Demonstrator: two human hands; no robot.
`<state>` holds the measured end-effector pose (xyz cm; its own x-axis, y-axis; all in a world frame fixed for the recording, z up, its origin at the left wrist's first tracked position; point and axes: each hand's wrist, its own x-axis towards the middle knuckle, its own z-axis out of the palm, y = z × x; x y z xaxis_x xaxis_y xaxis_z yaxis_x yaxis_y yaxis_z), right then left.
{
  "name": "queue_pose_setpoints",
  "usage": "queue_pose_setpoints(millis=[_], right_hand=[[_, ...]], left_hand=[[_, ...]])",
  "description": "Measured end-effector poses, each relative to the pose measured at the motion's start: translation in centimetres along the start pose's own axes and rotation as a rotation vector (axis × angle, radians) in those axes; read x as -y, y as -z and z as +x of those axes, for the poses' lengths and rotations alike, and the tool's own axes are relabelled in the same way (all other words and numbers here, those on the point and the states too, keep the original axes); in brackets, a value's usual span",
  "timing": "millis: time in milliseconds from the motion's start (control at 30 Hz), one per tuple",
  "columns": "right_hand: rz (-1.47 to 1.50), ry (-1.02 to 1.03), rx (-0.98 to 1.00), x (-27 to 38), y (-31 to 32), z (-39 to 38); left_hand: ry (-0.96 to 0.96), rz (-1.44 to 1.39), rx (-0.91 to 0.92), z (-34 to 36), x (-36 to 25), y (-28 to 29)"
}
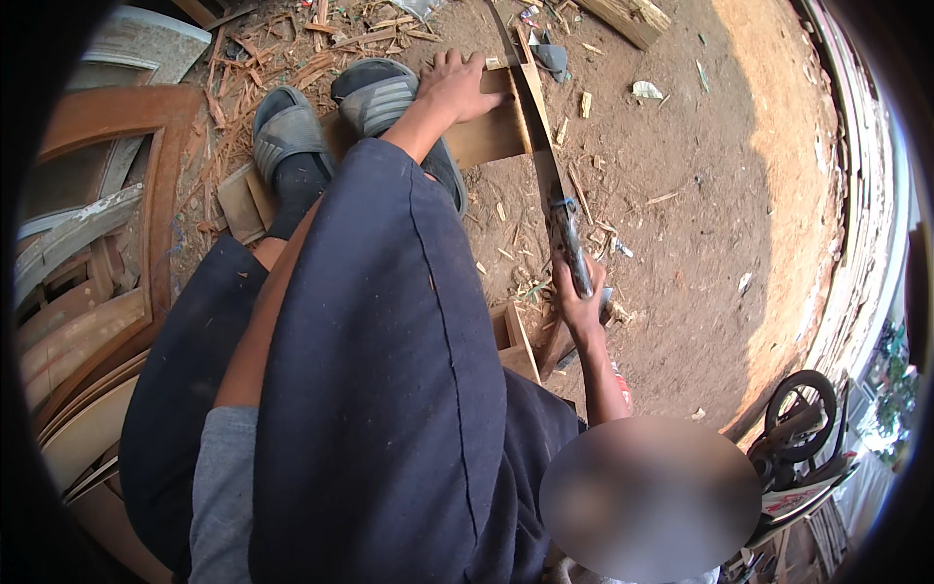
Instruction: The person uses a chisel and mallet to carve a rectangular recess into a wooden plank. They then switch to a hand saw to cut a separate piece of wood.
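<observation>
Two bare hands: the left hand point(457, 86) and the right hand point(576, 304). One hand saw point(547, 180). One wooden board point(491, 131) under the blade. Two grey sandals, the left sandal point(285, 131) and the right sandal point(381, 97). One wooden door frame point(146, 156) at left. One motorcycle point(803, 448) at lower right.

The person wears loose dark navy shorts point(389, 389) that fill the lower middle of the frame, a seam running down one leg. A grey sleeve point(222, 487) shows at the lower left. In the upper left, both feet are in grey slide sandals point(284, 131) with ribbed straps, one over a black sock point(297, 190). Both forearms are bare.
</observation>
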<state>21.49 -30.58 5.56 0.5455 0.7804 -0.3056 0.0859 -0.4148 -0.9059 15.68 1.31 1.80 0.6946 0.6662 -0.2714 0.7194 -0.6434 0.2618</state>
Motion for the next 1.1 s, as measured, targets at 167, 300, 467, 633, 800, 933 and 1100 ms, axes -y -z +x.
queue_pose_setpoints(millis=[167,300,467,633,800,933,1100], right_hand=[[-0.122,0.091,0.011,-3.3,1.2,-5.8],[-0.099,0.17,0.0,-3.5,0.2,-3.8],[0.047,0.018,-0.026,1.4,-2.4,4.9],[0.046,0.071,-0.056,4.7,-3.4,7.9],[0.186,-0.119,-0.015,2.4,-1.2,5.4],[0.1,-0.093,-0.002,-2.4,0.7,-1.3],[-0.125,0.031,0.006,-5.6,1.3,-7.2]], left_hand=[[0.008,-0.013,0.015,0.1,0.0,-0.2],[0.0,-0.013,0.019,0.1,0.0,0.1],[-0.009,-0.017,-0.012,0.3,0.0,-0.5],[0.018,0.023,0.005,0.2,0.1,-0.1],[0.014,-0.022,0.022,0.2,0.2,-0.6],[0.014,-0.034,0.05,0.2,0.1,-0.3],[0.028,-0.029,0.087,0.3,-0.1,0.0]])
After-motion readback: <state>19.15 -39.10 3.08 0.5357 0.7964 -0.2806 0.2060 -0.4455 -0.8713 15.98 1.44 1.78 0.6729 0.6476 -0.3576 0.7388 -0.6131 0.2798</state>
